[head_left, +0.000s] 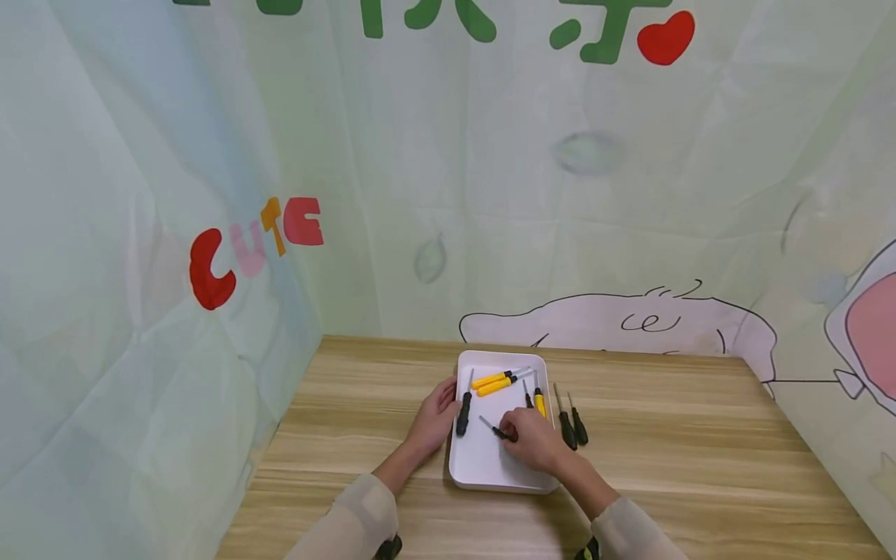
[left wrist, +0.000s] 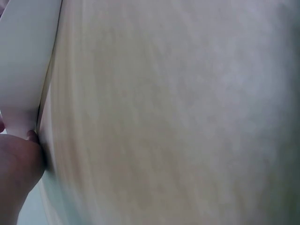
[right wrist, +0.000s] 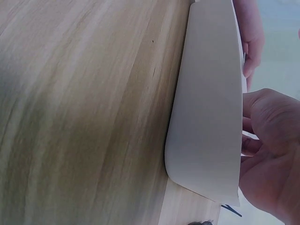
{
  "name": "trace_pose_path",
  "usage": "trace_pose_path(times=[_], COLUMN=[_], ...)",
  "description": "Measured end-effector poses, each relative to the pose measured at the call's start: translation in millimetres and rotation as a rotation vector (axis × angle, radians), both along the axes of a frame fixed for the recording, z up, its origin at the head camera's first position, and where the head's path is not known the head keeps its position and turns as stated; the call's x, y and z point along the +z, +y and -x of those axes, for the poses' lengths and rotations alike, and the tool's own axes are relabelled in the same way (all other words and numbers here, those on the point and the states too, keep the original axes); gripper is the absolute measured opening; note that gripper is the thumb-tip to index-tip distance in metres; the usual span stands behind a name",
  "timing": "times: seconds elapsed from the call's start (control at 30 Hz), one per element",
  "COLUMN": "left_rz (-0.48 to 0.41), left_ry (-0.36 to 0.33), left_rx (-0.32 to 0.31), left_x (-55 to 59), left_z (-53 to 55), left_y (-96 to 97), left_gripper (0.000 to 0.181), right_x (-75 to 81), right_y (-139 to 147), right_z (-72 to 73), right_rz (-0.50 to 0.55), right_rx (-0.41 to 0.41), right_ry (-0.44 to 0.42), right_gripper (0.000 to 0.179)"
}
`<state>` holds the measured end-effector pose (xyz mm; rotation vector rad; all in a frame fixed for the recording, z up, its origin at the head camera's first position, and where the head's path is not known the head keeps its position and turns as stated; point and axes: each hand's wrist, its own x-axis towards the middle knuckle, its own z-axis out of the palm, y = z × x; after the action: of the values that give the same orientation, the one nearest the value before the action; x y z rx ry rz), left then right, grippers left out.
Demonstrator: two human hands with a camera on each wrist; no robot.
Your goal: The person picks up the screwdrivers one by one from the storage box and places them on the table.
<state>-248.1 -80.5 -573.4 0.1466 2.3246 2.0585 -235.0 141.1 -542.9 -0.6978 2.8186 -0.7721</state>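
Observation:
Inside the white tray, my right hand pinches a small black-handled screwdriver, its shaft pointing to the far left. My left hand grips the tray's left side, with fingers at the wall and rim. Near it in the tray lies a larger black screwdriver. Two yellow-handled screwdrivers lie side by side toward the far end. Beyond my right hand are another yellow screwdriver and a small black one, both partly hidden. The right wrist view shows mainly the tray's outer wall.
Two black-handled screwdrivers lie on the wooden table, just right of the tray. A printed cloth backdrop rises behind the table and along both sides.

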Motion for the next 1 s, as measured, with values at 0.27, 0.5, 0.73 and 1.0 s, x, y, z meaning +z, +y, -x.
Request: trace_pose_path(times=[0.27, 0.5, 0.73, 1.0], left_rz=[0.013, 0.014, 0.023, 0.019], left_ry=[0.000, 0.010, 0.001, -0.003], left_rx=[0.002, 0.001, 0.007, 0.012], left_x=[-0.5, 3.6, 5.9, 2.2], left_z=[1.0, -0.8, -2.6, -0.6], left_y=[0.8, 1.9, 2.1, 1.2], left_gripper=[0.053, 0.053, 0.052, 0.053], right_x=[1.1, 4.3, 12.3, 14.0], right_y=[2.4, 5.8, 8.7, 14.0], right_z=[-0.6, -0.4, 0.4, 0.7], right_rz=[0.012, 0.025, 0.011, 0.009], right_rx=[0.000, 0.022, 0.039, 0.055], right_ry=[0.008, 0.016, 0.038, 0.022], right_gripper=[0.014, 0.016, 0.016, 0.017])
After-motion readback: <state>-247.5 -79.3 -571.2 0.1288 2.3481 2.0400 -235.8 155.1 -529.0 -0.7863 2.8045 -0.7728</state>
